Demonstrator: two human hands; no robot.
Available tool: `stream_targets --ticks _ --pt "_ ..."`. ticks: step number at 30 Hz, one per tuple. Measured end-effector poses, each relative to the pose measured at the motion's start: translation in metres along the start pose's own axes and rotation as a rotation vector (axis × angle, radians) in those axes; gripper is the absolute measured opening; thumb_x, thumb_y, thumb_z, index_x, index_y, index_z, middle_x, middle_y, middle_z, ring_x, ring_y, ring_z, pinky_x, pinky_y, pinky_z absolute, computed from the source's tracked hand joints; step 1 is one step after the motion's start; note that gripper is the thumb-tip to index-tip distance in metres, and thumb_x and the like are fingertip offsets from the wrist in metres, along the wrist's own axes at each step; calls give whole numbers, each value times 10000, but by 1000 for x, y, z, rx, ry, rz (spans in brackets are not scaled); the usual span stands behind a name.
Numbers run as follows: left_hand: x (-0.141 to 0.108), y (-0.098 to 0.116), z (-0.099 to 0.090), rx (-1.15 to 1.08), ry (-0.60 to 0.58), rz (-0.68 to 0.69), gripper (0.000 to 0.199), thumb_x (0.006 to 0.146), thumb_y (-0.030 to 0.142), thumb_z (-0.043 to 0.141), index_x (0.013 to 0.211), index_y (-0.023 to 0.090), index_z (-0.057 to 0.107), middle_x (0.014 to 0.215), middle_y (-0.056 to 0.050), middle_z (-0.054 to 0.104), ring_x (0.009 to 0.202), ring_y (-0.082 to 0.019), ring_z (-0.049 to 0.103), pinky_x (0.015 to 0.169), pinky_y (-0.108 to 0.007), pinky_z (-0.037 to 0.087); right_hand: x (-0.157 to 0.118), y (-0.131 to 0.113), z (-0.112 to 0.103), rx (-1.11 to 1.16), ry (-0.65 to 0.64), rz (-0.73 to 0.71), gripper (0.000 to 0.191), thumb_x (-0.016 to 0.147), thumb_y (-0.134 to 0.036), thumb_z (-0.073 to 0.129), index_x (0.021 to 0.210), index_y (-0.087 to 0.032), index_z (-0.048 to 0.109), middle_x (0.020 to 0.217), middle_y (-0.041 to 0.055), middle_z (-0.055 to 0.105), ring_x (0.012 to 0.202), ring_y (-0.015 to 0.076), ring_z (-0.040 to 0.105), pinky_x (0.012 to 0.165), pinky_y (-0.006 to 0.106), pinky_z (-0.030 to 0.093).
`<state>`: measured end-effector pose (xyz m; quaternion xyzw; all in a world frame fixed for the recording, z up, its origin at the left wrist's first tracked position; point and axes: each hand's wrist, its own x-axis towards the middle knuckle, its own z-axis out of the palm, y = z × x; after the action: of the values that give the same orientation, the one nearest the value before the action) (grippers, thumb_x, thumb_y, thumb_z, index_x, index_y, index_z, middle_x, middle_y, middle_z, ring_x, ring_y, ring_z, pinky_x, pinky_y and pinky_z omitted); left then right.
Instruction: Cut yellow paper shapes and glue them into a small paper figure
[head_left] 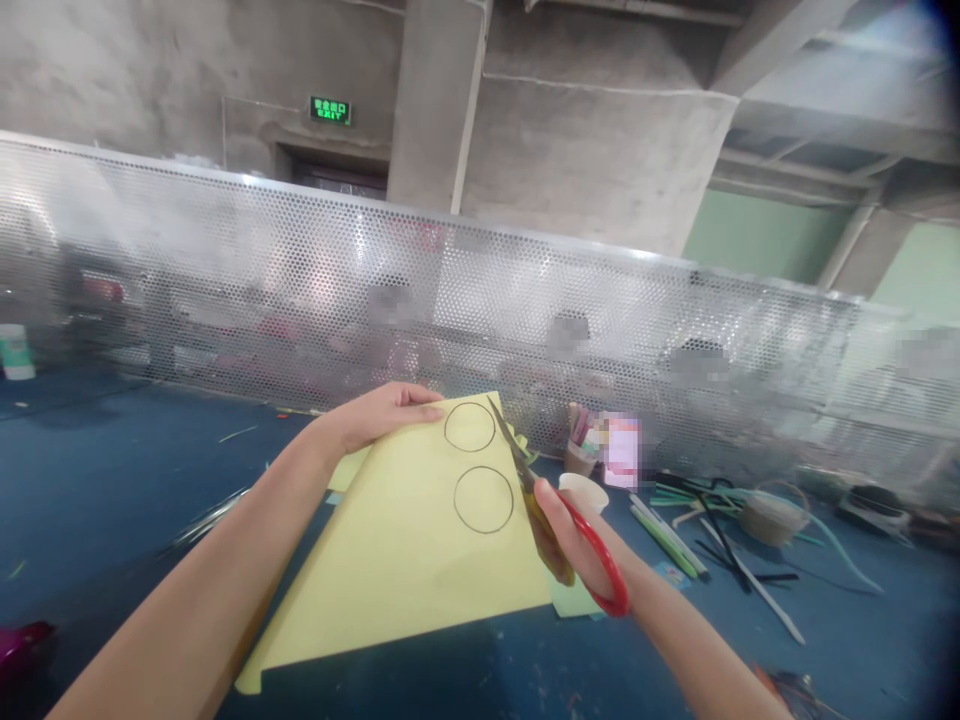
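A yellow sheet of paper (405, 560) is held up above the blue table, two circles drawn on it in dark line. My left hand (386, 412) grips its upper left edge, fingers closed, with the thumb on the front. In my right hand (570, 535) is a pair of scissors (600, 555) with red handles. Their blades lie along the paper's right edge, beside the circles, tips near the upper corner. Part of my right hand's fingers is hidden behind the paper and handles.
A perforated metal screen (315, 290) runs along the table's back. To the right stand a white bowl (583, 492), a cup of sticks (580, 455) and a small woven basket (772, 518). Pipe cleaners (724, 540) and green and white sticks (667, 540) lie near them.
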<state>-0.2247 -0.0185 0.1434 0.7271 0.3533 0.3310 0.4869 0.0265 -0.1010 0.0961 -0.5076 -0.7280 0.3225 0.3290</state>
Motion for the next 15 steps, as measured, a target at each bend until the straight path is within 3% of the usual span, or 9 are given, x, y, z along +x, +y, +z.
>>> stream_targets --ticks 8,15 --pt "1 -2 -1 -22 -5 -2 498 687 497 679 1102 224 641 994 -76 703 850 -242 661 747 -340 524 0 -4 3 -46 32 34 648 825 -689 240 379 -226 322 276 -30 351 287 92 351 372 239 297" --pt "1 -2 -3 -27 -39 9 478 730 458 658 1144 222 619 1021 -85 696 862 -232 661 751 -332 523 -2 -3 11 -56 122 -12 687 839 -679 217 323 -231 293 255 -14 363 305 96 384 461 257 369"
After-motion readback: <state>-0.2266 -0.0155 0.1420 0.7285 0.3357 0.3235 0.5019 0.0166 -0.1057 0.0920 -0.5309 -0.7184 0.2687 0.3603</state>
